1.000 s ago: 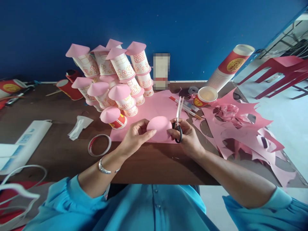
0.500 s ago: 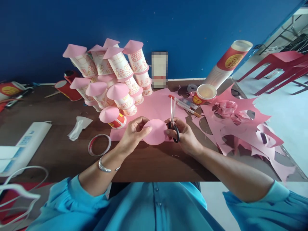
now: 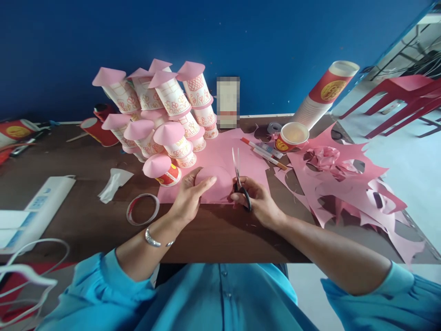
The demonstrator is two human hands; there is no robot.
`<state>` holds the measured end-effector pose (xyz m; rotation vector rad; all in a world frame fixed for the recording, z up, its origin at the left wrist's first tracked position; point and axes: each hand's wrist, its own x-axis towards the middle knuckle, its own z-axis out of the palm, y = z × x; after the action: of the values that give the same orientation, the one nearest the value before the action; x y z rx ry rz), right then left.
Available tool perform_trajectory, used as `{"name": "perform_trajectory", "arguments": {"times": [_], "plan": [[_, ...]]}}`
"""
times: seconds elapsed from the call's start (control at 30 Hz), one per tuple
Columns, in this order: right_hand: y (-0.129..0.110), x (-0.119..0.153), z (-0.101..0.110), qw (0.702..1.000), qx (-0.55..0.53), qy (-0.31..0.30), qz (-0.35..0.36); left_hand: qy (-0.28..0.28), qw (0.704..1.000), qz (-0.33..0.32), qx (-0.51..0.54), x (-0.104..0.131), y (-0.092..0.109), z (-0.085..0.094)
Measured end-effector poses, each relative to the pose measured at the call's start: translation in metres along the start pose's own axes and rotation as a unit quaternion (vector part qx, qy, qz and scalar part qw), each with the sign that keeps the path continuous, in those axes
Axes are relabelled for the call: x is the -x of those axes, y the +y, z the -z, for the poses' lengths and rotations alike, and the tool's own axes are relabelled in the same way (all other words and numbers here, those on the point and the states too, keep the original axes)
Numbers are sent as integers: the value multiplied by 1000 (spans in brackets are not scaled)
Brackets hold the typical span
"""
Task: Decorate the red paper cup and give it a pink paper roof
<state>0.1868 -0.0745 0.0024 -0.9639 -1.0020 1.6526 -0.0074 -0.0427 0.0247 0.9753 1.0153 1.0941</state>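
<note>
My left hand (image 3: 189, 195) pinches the left side of a round pink paper disc (image 3: 217, 184), its thumb lying on top. Black-handled scissors (image 3: 237, 163) are in my right hand (image 3: 258, 197), blades pointing away from me and slightly parted. The right fingertips are close to the disc's right edge; whether they touch it I cannot tell. Beneath both hands lies a large pink paper sheet (image 3: 227, 145). Left of it stand several stacked paper cups (image 3: 174, 99) with drawn flowers and pink cone tops. A single red cup (image 3: 170, 174) under a pink cone (image 3: 157, 165) is nearest my left hand.
Pink paper scraps (image 3: 347, 188) cover the right side of the table. Behind them are a leaning cup stack (image 3: 319, 99), an upright cup (image 3: 292, 135) and markers (image 3: 268, 154). A tape roll (image 3: 143, 209), crumpled tissue (image 3: 114, 185) and white-blue package (image 3: 37, 209) lie left.
The disc has moved slightly left and away from me, lying further into my left hand. My right hand, with the scissors, has shifted left and its fingers have come off the disc's face.
</note>
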Motion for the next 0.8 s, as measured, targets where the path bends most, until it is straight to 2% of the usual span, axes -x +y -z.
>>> {"name": "perform_trajectory", "arguments": {"times": [0.17,0.27,0.37,0.5,0.8], "plan": [[-9,2,9,992,125,2,24,26,999,-20,24,-5,9,8],[-11,3,12,983,176,-36,32,26,999,-27,26,-5,13,11],[-11,4,12,973,213,-82,39,0,999,-24,25,-4,16,11],[-11,5,12,971,219,-87,31,-31,999,-29,15,-3,16,12],[-12,5,14,976,193,-95,21,-34,999,-13,-2,-4,11,17]]}}
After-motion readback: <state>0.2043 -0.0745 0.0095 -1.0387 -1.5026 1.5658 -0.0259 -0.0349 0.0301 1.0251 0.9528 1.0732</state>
